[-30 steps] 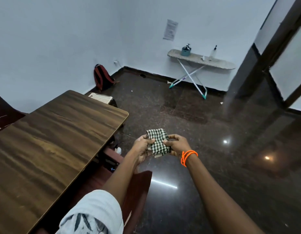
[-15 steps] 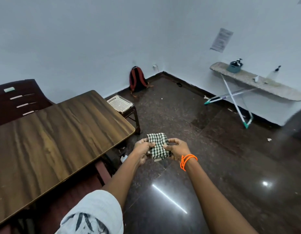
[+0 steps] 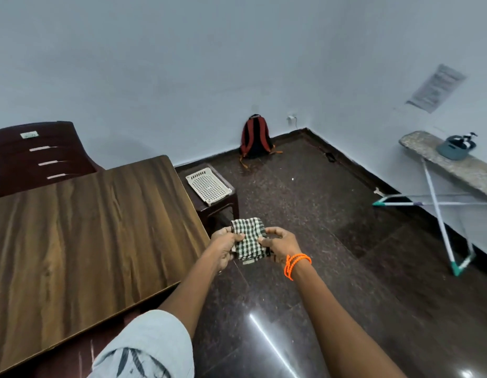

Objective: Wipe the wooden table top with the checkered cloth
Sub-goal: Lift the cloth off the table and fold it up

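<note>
A folded green-and-white checkered cloth (image 3: 249,238) is held in the air between both hands, just off the right edge of the wooden table top (image 3: 81,236). My left hand (image 3: 226,245) grips the cloth's left side, thumb on top. My right hand (image 3: 280,245), with orange bands on the wrist, pinches its right side. The cloth hangs over the dark floor, not touching the table. The table top fills the left of the view, bare and dark brown with a streaky grain.
A dark stool (image 3: 223,204) carrying a white perforated tray (image 3: 208,185) stands by the table's far right corner. A maroon chair (image 3: 43,156) sits behind the table. A red backpack (image 3: 256,137) leans on the wall. An ironing board (image 3: 449,165) stands at right.
The view has swung left, bringing more of the table and the chair into sight. Both hands keep the same hold on the cloth in front of me.
</note>
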Action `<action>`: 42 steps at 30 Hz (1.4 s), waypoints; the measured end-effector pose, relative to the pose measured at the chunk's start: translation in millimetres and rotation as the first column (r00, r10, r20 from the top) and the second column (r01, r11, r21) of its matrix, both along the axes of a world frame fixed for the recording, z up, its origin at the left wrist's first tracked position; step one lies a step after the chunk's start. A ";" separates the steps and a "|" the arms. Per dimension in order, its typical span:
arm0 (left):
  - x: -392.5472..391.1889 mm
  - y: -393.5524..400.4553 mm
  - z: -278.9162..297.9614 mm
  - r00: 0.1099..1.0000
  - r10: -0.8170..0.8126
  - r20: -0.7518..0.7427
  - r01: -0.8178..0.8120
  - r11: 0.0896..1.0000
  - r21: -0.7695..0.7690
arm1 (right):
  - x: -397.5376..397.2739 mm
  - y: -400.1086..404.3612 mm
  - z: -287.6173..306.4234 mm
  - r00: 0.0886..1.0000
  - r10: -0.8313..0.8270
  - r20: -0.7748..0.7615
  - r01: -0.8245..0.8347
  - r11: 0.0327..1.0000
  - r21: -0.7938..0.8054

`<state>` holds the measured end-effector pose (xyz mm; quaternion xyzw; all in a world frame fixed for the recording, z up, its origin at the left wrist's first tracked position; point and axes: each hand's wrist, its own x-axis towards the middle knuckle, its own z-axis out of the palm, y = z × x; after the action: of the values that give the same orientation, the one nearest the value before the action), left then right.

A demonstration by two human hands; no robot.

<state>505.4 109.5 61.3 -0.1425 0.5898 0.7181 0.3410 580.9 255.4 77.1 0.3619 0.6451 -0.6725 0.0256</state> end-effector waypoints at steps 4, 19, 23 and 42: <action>-61.0 32.9 1.7 0.999 0.038 -0.012 -0.038 0.999 -0.032 | -67.9 39.0 4.1 0.999 0.043 -0.007 -0.043 0.999 -0.005; -299.1 95.8 -53.0 0.937 0.332 0.110 -0.320 0.940 -0.116 | -368.5 125.9 -57.7 0.913 0.396 0.098 -0.405 0.910 0.087; -341.6 99.9 -63.3 0.869 0.435 0.235 -0.425 0.900 -0.096 | -436.3 133.6 -83.5 0.850 0.501 0.164 -0.519 0.849 0.098; -514.7 114.9 -237.5 0.638 0.650 0.412 -0.638 0.746 -0.190 | -627.2 121.2 -276.4 0.842 0.433 0.322 -0.462 0.887 0.016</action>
<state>-9.3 224.3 -176.2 -0.5106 0.4132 0.7301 0.1885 -46.3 376.6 -199.3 0.3030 0.7300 -0.5520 0.2657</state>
